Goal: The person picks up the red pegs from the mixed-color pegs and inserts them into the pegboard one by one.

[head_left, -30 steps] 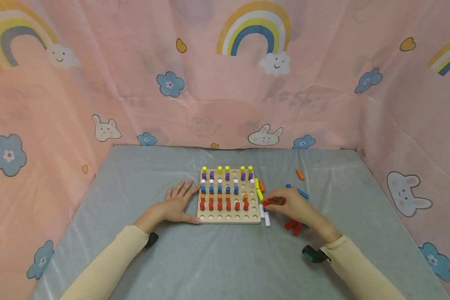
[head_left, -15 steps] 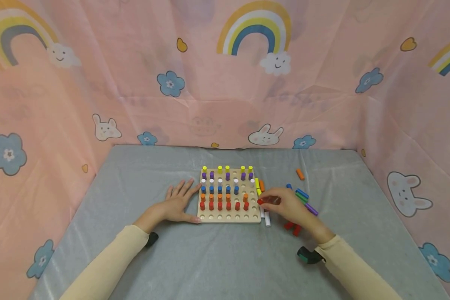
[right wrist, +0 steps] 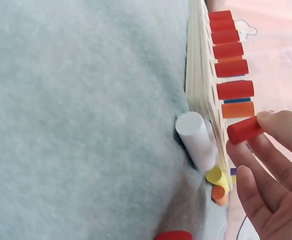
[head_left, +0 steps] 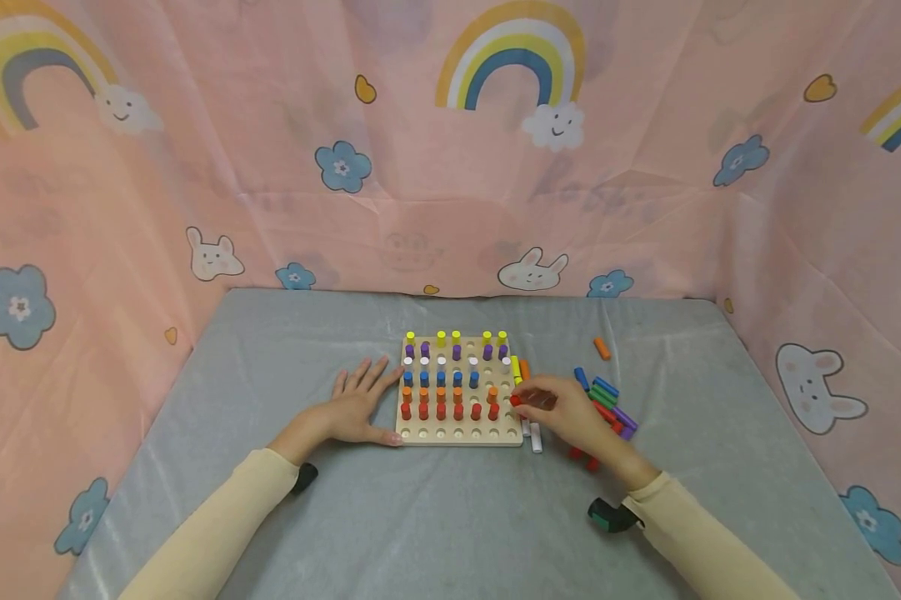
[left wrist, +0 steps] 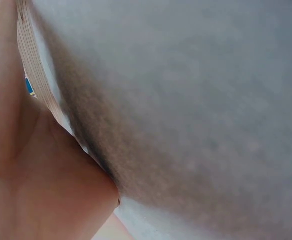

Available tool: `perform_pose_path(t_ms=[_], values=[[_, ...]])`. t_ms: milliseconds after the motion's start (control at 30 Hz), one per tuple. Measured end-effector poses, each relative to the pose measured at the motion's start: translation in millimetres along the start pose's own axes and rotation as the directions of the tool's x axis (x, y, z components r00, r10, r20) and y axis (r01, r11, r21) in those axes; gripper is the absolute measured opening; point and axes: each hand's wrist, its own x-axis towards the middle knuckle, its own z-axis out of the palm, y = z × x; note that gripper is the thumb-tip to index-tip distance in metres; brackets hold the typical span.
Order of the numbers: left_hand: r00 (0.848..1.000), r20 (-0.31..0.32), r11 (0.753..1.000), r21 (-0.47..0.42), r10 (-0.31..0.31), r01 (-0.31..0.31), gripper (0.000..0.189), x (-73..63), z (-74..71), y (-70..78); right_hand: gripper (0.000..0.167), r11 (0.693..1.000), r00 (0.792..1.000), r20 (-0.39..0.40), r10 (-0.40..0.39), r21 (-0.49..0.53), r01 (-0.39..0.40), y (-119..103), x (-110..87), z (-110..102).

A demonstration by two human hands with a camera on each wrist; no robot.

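A wooden pegboard [head_left: 458,442] lies on the table with rows of yellow, purple, white, blue, orange and red pegs upright in it. My left hand [head_left: 356,406] rests flat at its left side, fingers spread, thumb at the front left corner. In the right wrist view, my right hand [right wrist: 280,175] pinches a red peg [right wrist: 245,130] between thumb and fingers, tilted over the board's right edge. That peg is near the end of the row of red pegs [right wrist: 235,90]. In the left wrist view, the thumb lies along the board's side [left wrist: 36,65].
Loose white pegs [head_left: 536,437], yellow pegs [head_left: 516,367] and an orange peg [head_left: 525,369] lie along the board's right side. Farther right is a pile with blue pegs [head_left: 605,387], green, red and purple pegs [head_left: 625,417]. One orange peg [head_left: 602,347] lies apart at the back.
My right hand has moved left with the red peg, from beside the board to over its right edge, uncovering more of the loose pile. The left hand stays in place.
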Motion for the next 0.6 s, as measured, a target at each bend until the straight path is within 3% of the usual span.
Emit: perform_pose_path(t_ms=[600], values=[[1.000,0.015,1.000,0.007,-0.010,0.009,0.118,-2.9,-6.9,7.7,0.019,0.999,0.998,-0.057,0.024,0.045,-0.022,2.1,-3.6,12.5]])
